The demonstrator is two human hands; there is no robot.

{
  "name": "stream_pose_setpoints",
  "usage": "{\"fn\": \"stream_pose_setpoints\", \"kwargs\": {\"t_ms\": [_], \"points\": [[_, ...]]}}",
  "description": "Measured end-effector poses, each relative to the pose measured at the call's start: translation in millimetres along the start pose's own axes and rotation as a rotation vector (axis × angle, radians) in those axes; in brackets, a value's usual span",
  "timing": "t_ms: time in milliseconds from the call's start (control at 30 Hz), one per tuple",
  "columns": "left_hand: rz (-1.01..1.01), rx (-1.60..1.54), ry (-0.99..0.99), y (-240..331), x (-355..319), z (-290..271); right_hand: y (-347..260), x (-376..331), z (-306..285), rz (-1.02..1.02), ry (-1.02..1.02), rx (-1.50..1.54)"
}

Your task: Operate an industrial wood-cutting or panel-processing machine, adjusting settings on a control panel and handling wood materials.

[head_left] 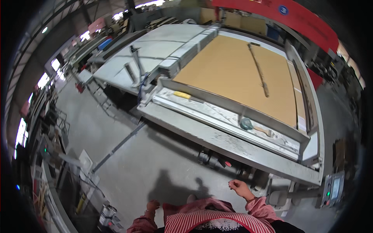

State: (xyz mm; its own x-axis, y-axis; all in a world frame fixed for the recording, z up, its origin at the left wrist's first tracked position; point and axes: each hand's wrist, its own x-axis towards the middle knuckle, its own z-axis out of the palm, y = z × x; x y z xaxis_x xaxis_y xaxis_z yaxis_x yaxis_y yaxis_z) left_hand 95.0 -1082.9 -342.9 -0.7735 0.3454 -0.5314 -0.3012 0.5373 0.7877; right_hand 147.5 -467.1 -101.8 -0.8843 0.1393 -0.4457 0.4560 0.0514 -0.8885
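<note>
I stand on a grey concrete floor in front of a long metal machine table [233, 145]. My right hand [240, 188] hangs low in front of me with its fingers loosely curled and nothing in it. My left hand [152, 205] is near my hip, fingers curled, also holding nothing. Both sleeves are red and white striped. On the table's front ledge lie a yellow block [182, 94] and a brush with a wooden handle [252, 126]. A large brown board [237, 73] covers the table bed, with a long dark bar [259, 70] lying across it.
A second grey table [155, 50] adjoins at the left. A metal rail [118, 145] runs across the floor. Racks and clutter line the left wall. A control panel with a green light [331, 189] stands at the right. A red barrier [299, 17] runs behind.
</note>
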Motion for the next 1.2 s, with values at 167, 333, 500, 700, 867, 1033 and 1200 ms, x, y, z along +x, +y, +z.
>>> {"fn": "stream_pose_setpoints", "kwargs": {"t_ms": [167, 333, 500, 700, 867, 1033, 1200], "points": [[0.087, -0.187, 0.221, -22.3, -8.4, -1.3, -57.3, 77.8, 77.8, -0.112, -0.295, -0.148], [-0.551, -0.691, 0.407, 45.6, -64.3, -36.4, -176.3, 147.9, 209.7, -0.372, -0.504, -0.344], [-0.749, -0.710, 0.434, 34.7, -8.4, -195.1, -260.6, 232.2, 319.5, -0.388, -0.639, -0.297], [0.114, 0.554, 0.397, 82.5, 181.6, -467.5, -340.5, 341.1, 468.2, -0.514, -0.521, -0.006], [0.385, 0.244, 0.435, 357.8, 397.6, -596.5, -415.9, 436.3, 505.6, -0.605, -0.323, 0.018], [0.410, 0.001, 0.272, 531.8, 543.0, -590.0, -449.9, 539.1, 524.6, -0.616, -0.091, 0.055], [0.441, -0.042, 0.000, 631.7, 660.5, -541.0, -457.7, 607.1, 520.0, -0.500, 0.260, 0.059]]}}
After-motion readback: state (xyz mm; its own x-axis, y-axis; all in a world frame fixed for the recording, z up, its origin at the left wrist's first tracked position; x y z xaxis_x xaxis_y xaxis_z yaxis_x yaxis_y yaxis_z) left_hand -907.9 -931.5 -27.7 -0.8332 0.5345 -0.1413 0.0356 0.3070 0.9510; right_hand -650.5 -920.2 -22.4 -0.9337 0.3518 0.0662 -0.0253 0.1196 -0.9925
